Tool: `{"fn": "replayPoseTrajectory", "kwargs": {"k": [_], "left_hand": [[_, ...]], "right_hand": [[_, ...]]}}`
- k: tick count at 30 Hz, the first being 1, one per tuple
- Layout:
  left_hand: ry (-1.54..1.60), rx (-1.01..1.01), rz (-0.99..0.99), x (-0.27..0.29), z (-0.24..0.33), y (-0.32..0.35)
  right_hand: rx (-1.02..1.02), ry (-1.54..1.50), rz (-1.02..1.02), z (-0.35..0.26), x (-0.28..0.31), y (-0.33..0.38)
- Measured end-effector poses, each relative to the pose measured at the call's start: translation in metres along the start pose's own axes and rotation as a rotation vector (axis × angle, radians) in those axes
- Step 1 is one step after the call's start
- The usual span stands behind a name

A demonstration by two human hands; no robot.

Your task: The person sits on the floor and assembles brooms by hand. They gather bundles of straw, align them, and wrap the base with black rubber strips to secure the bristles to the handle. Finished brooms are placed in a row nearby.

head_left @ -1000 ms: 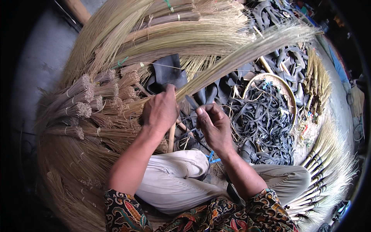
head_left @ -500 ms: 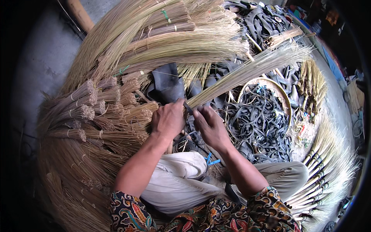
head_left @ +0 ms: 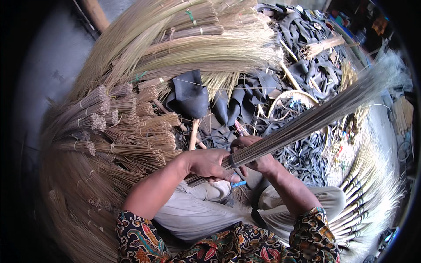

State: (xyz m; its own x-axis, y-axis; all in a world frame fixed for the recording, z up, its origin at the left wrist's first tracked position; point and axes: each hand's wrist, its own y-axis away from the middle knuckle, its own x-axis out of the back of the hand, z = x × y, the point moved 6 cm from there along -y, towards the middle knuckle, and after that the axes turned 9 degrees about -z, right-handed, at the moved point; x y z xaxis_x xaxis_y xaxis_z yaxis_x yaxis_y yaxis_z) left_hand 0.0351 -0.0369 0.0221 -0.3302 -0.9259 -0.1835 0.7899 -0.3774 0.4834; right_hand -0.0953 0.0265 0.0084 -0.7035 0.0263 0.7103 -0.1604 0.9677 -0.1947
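A long bundle of thin broom grass (head_left: 313,119) slants across my lap, its feathery end at the upper right. My left hand (head_left: 209,163) is closed round its stem end. A black rubber strip (head_left: 232,161) wraps the bundle just beside my left fingers. Behind and under the bundle, my right hand (head_left: 262,161) is closed at the strip, its fingers partly hidden by the stalks. A dark length of strip (head_left: 255,208) hangs below over my lap.
Tied grass bundles (head_left: 127,118) are heaped at left, with longer ones (head_left: 210,52) behind. Cut rubber strips (head_left: 298,160) fill a round woven tray (head_left: 287,95). Black rubber sheets (head_left: 189,94) lie ahead. Several finished brooms (head_left: 357,201) fan out at right.
The bundle has come nearer my lap and turned, its feathery end swinging farther right. My left hand has shifted down to the stem end, and my right hand has gone behind the bundle.
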Motion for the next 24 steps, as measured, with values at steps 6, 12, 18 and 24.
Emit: {"fn": "replayPoseTrajectory", "kwargs": {"k": [6, 12, 18, 24], "left_hand": [[-0.454, 0.11, 0.754, 0.047, 0.008, 0.02], [-0.54, 0.26, 0.959, 0.06, -0.002, 0.027], [-0.767, 0.157, 0.985, 0.053, 0.001, 0.015], [-0.799, 0.243, 1.106, 0.062, -0.021, 0.016]], "right_hand": [[-0.539, -0.011, -0.133, -0.05, 0.047, 0.013], [0.031, -0.853, -0.174, -0.161, 0.084, 0.024], [-0.611, 0.065, 0.142, -0.038, 0.04, -0.054], [-0.62, -0.145, 0.054, -0.001, 0.004, -0.063]]}}
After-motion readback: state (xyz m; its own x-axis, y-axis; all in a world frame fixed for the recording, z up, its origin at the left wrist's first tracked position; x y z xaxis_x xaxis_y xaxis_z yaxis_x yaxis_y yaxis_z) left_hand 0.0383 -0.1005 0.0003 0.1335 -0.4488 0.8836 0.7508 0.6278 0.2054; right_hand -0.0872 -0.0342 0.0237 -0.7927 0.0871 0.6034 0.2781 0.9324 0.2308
